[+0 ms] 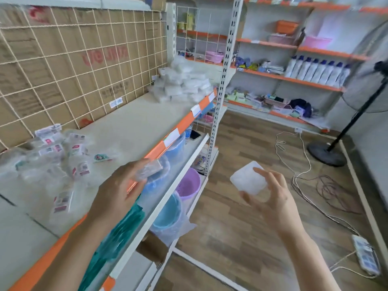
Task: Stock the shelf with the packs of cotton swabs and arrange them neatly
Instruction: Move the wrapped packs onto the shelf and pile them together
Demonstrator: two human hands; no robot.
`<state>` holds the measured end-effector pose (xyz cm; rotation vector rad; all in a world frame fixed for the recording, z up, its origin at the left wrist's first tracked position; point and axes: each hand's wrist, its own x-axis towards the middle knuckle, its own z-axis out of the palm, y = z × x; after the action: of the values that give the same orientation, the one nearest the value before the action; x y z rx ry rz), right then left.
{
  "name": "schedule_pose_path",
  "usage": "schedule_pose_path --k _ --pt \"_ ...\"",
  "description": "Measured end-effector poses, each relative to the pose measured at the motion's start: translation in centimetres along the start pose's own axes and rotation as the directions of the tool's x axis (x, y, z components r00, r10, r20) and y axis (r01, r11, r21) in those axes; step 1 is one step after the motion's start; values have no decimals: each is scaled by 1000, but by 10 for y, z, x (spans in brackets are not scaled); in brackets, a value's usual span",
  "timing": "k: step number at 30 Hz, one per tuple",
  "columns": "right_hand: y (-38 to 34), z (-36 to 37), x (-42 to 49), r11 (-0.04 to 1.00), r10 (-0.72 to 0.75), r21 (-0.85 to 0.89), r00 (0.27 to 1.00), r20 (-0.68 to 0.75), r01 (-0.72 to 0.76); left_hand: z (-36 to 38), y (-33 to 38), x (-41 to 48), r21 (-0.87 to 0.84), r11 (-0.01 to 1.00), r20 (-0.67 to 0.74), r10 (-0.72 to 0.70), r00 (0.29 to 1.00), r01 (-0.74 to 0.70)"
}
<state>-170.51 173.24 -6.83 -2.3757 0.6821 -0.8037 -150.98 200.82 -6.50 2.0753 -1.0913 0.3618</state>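
While the left hand [120, 185] pinches 1 clear pack [150, 170] over the orange front edge of the shelf [130, 127], the right hand [273, 196] grips 1 white pack [248, 179] out beyond that edge; stacked packs [182, 85] lie at its far end.

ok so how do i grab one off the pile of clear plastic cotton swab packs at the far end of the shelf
Take the topmost pack by its two side edges, from above on the aisle side: the packs lie flat and loosely stacked, and the cream wire grid closes the back.
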Motion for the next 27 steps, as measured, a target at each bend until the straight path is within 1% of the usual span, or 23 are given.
schedule_pose_path --k 2,4,8,12,16,20,23,27 --pt "14 3 17 1000 27 -5 999 17 -27 16 -1 21 19 1000 33 -19 999 19" --pt "28 8 35 999 42 -13 999 35 -42 34 -3 38 1 999 40 -39 998 39" --pt "57 17 88 1000 -9 10 998 62 9 73 -6 81 -21 998 36 -57 998 58" --pt "88 19 152 999 -44 17 995 91 43 116 -6 131 -37 995 -4 -97 995 97" --pt "116 21 214 995 -94 52 990 106 89 148 -4 184 20 995 -75 -99 992 101" --pt "136 31 264 992 -109 70 986 130 100 170 -5 221 28 994 -67 -107 992 109" --pt "143 45 299 989 -129 94 979 159 115 182 -21 245 72 992 -85 -102 991 109" --pt "143 70 352 984 -159 110 965 207 138 190 -48 281 110 984 -153 -121 981 139"
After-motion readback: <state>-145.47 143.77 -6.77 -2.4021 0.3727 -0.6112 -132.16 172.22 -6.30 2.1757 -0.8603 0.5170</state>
